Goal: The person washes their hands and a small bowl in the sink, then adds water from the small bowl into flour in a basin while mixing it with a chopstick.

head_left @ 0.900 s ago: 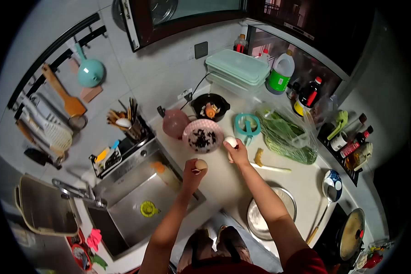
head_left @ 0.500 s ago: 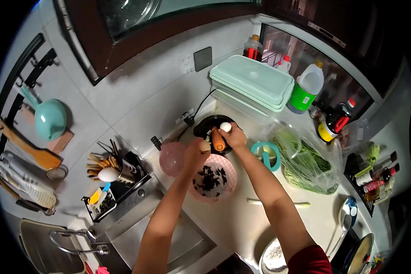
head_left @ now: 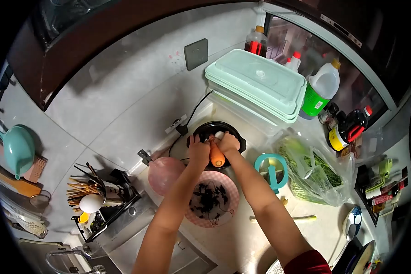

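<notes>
In the head view, the left hand (head_left: pixel 199 150) and right hand (head_left: pixel 228 142) reach into the black bowl (head_left: pixel 205 127), on either side of the carrot (head_left: pixel 217 157). The white, egg-like thing (head_left: pixel 219 135) lies in that bowl, just beside or touching the right fingers. The fingers of both hands are bent downward, but I cannot tell how wide they stand or whether they grip anything, since the knuckles hide the tips. Both hands probably dip low to keep something round from dropping hard, and the bowl's wall likely stops it rolling across the desk (head_left: pixel 242 233). The pink checked dish (head_left: pixel 235 196) seems to keep the dark pieces (head_left: pixel 208 201) together. Counted: two hands, one black bowl, one carrot, one visible egg-like thing, one checked dish, one bag of greens (head_left: pixel 315 171); the dark pieces are too tangled to count
</notes>
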Demonstrator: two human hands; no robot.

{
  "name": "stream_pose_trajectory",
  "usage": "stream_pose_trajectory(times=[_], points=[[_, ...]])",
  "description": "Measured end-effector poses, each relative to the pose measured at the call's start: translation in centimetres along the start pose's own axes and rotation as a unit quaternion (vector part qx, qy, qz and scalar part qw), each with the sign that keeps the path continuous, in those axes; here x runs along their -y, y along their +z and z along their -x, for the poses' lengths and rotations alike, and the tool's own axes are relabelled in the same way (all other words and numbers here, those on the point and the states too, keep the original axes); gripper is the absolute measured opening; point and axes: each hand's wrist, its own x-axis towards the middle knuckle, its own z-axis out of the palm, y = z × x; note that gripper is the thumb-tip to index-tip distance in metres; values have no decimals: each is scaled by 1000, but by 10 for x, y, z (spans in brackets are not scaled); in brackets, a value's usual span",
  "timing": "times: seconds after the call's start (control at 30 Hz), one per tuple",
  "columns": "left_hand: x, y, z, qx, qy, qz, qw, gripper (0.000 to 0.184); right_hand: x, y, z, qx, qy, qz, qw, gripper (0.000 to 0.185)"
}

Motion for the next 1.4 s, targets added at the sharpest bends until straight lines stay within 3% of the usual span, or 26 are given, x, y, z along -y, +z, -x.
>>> stream_pose_trajectory(times=[0.23, 0.37, 0.4, 0.47, 0.5, 0.53, 0.6, 0.67, 0.77, 0.97, 1.1, 1.2, 1.27, 1.3, 1.37, 1.4], points=[[-6, 20, -6, 35, -33, -1, 999, 30, 2, 5, -3, 36, 58, -54, 996, 68], [5, 7, 22, -108, -32, 104, 988, 40, 1, 10, 21, -92, 36, -34, 995, 58], [6, 5, 32, -146, -44, 149, 977, 39, -2, 10, 33, -145, -20, -64, 987, 53], [5, 0, 57, -220, -64, 239, 943, 39, -13, 7, 60, -250, -128, -119, 952, 42], [2, -13, 78, -246, -63, 285, 924, 35, -11, 0, 84, -296, -146, -155, 931, 28], [-5, -18, 95, -273, -64, 307, 909, 33, -9, -5, 107, -338, -136, -183, 913, 26], [-22, -23, 136, -321, -69, 350, 877, 29, -22, -3, 147, -351, -139, -283, 882, 29], [-47, -52, 182, -314, -89, 371, 869, 22, -39, -8, 198, -330, -150, -298, 883, 30], [-87, -31, 226, -373, -60, 457, 805, 14, -64, -5, 269, -340, -118, -333, 871, 23], [-176, -17, 329, -238, 18, 496, 835, 10, -146, -4, 393, -368, -65, -306, 875, 11], [-238, -18, 377, -232, 63, 477, 845, 25, -212, -10, 465, -360, -24, -209, 909, 51], [-277, -7, 417, -25, 1, 572, 820, 43, -256, -24, 527, -387, 13, -171, 906, 49], [-291, -12, 436, 169, -13, 537, 826, 61, -295, -26, 567, -427, 49, -131, 893, 52], [-307, 26, 447, 125, -16, 525, 842, 65, -315, -26, 584, -446, 74, -110, 885, 55], [-317, -2, 467, 206, -57, 564, 798, 75, -356, -14, 612, -463, 143, -65, 872, 61], [-323, 17, 472, 170, -66, 583, 791, 72, -375, -8, 623, -462, 167, -52, 870, 62]])
